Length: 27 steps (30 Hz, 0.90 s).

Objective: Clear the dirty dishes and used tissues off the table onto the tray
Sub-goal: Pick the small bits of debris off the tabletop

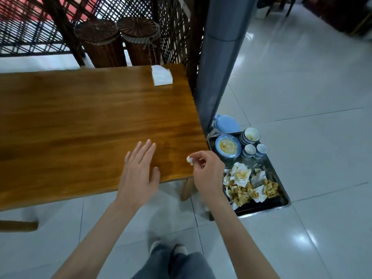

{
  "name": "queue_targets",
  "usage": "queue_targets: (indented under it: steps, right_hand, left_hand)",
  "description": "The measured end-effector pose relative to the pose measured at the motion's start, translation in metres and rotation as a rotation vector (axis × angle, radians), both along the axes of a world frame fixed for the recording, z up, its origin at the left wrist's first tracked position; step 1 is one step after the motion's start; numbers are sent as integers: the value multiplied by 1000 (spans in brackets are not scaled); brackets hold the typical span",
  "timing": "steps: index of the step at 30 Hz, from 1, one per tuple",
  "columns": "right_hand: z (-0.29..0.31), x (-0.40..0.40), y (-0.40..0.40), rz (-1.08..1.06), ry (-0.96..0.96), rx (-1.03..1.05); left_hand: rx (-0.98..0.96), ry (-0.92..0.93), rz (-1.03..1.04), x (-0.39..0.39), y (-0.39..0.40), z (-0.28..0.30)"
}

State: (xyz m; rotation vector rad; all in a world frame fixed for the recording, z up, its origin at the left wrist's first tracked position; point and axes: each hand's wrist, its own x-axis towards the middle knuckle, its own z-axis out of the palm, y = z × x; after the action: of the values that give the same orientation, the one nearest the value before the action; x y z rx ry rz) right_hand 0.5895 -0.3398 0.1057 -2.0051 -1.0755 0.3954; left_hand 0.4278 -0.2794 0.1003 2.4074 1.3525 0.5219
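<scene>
1. The wooden table point(90, 117) is being seen from its near long edge, with its right end beside a grey pillar point(217, 63).
2. A dark metal tray point(281, 200) is being kept low beside the table's right end, near its near right corner.
3. A heap of stained used tissues point(249, 184) is being carried in the tray's near half.
4. A blue-rimmed plate point(228, 147) smeared with sauce is being held in the tray's far left part, with stacked small bowls point(250, 135) and two cups point(255, 151) just beside it towards the far right corner.
5. A stack of clean white napkins point(162, 75) is being left at the table's far right corner.
6. The left hand point(138, 170) is being laid flat, fingers straight and spread, on the table by its near edge.
7. The right hand point(205, 170) is being held over the table's near right corner, fingers curled.
8. A small crumpled tissue point(190, 160) is being pinched at the right hand's fingertips, above the table corner and apart from the tray.
</scene>
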Motion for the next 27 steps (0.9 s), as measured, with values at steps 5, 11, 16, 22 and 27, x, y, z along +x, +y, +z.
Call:
queue_targets:
  steps: [5,11,16,22,27]
  right_hand:
    - [-6,22,8,-45,-3,69]
    - [-20,79,2,-37,-2,48]
    - [-33,163,-16,2,29,3]
    - [-59,273,-51,21,35,-146]
    - [-92,335,-75,57,54,-273]
  left_hand:
    - [22,31,-31,26,9,-5]
    - [-34,27,-53,80,-7,-18]
    - [-49,15,5,163,-30,-34]
    - [-151,6,58,267,-63,-68]
    - [-210,-19,52,338,-83,-99]
